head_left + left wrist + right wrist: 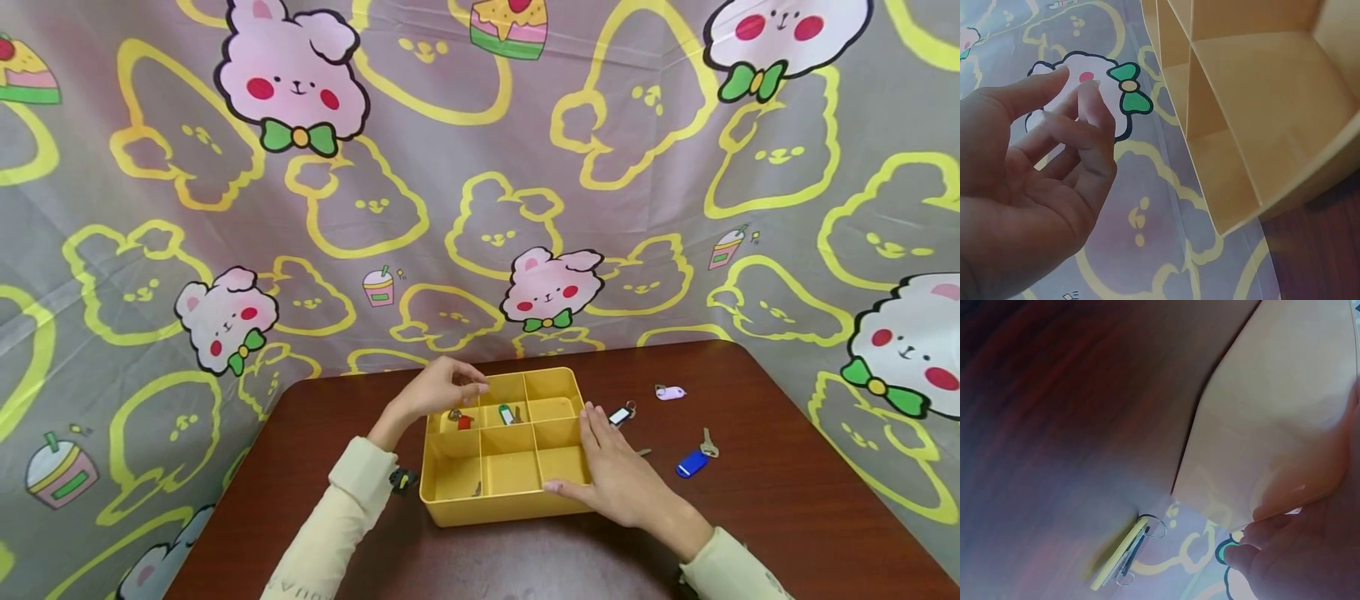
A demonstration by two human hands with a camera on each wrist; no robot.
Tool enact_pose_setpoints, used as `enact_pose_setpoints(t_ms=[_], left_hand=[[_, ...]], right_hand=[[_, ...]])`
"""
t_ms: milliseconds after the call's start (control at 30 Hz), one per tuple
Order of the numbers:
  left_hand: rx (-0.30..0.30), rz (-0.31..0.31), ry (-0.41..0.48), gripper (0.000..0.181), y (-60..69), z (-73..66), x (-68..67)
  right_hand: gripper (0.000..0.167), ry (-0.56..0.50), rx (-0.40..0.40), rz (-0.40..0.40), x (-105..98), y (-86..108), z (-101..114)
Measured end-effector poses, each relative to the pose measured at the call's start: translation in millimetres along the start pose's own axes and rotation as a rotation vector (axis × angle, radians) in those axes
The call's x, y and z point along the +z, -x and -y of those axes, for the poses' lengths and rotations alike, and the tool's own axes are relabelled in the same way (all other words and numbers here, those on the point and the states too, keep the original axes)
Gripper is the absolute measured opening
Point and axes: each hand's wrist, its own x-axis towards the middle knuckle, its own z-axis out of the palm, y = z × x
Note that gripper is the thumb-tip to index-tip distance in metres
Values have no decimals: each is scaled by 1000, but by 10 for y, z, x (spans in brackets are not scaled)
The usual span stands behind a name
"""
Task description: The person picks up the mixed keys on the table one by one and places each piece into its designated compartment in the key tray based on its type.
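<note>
A yellow six-compartment box [517, 505] stands on the table. Over its back left compartment hovers my left hand [442, 387], fingers loosely bent; the left wrist view shows thumb and fingertips apart with nothing between them. My right hand [622, 471] rests along the box's right side, fingers straight on the rim, thumb at the front edge. Beneath the left hand, a red key tag [464, 422] lies in the back left compartment. The back middle one holds a green key tag [507, 414] with a key. A small metal piece [477, 490] lies front left.
Right of the box lie a black-and-white key tag [620, 415], a pale pink tag [671, 392] and a blue tag [692, 464] with a key [709, 446]. A black tag [402, 478] is at its left. A yellow tag [1119, 553] shows in the right wrist view.
</note>
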Motion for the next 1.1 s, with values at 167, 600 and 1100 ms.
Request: enact_pose_setpoints(t_ms=[167,600,1100], left_hand=[[21,-15,-36,23,73,3,13],[47,-66,-172,21,257,22,117],[86,-65,-217,19,325,-5,173]], right_hand=[[124,6,-5,0,-10,0,11],[124,7,-14,99,-154,-11,-1],[114,83,-39,-14,-215,-19,-77]])
